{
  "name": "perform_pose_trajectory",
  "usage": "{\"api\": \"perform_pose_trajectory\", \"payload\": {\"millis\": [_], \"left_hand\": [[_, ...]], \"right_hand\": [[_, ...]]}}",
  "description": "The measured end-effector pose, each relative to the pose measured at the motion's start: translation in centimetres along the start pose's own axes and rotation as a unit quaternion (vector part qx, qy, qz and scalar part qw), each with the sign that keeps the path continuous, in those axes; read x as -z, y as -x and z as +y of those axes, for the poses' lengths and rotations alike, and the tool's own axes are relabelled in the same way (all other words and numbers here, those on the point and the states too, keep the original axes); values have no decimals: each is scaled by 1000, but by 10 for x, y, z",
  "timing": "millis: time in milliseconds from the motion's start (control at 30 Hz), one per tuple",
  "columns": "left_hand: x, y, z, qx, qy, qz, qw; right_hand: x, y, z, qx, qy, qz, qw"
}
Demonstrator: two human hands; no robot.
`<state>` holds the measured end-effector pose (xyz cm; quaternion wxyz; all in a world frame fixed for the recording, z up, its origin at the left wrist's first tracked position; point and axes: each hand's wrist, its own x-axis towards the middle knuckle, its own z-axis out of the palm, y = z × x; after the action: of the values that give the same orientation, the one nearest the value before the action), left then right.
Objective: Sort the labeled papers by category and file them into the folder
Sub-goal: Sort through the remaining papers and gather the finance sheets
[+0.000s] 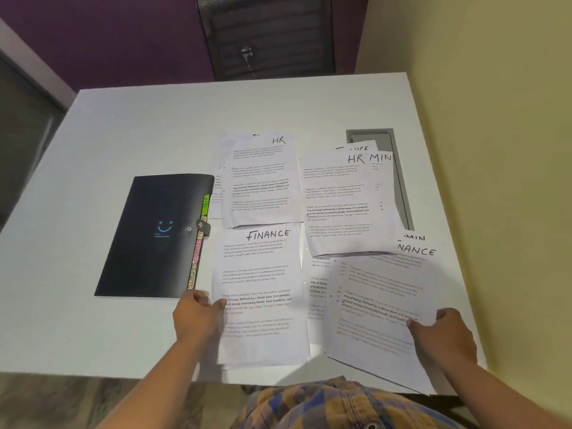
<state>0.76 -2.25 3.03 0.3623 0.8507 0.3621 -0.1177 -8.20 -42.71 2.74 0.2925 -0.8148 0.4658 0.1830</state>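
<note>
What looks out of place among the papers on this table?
The far right pile looks mixed: an HR sheet tops it, with sheets lettered MIN and ANCE fanned out beneath. The loose sheet in the right hand lies askew.

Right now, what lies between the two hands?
Head view: the FINANCE sheet, held by the left hand, half-covered papers, then the tilted sheet that the right hand pinches.

Soft, rather dim indoor light. A pale sheen crosses the black folder (154, 236). Far right of the folder, one sheet (380, 305) is motion-blurred (print smeared), throwing a faint shadow. Beyond the folder, the table (154, 134) edges bow with wide-angle distortion.
</note>
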Motion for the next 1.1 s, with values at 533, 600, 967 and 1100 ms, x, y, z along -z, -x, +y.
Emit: {"api": "perform_pose_trajectory", "payload": {"millis": [533,600,967,1100], "left_hand": [[27,17,2,-147,15,-54,988],[33,20,2,-159,52,-51,985],[46,20,16,-154,212,-67,963],[42,19,29,-127,270,-97,949]], "right_hand": [[24,46,16,104,-170,147,969],[29,55,21,82,-227,174,955],[64,91,0,148,-403,113,896],[53,114,-81,213,-396,90,888]]}}
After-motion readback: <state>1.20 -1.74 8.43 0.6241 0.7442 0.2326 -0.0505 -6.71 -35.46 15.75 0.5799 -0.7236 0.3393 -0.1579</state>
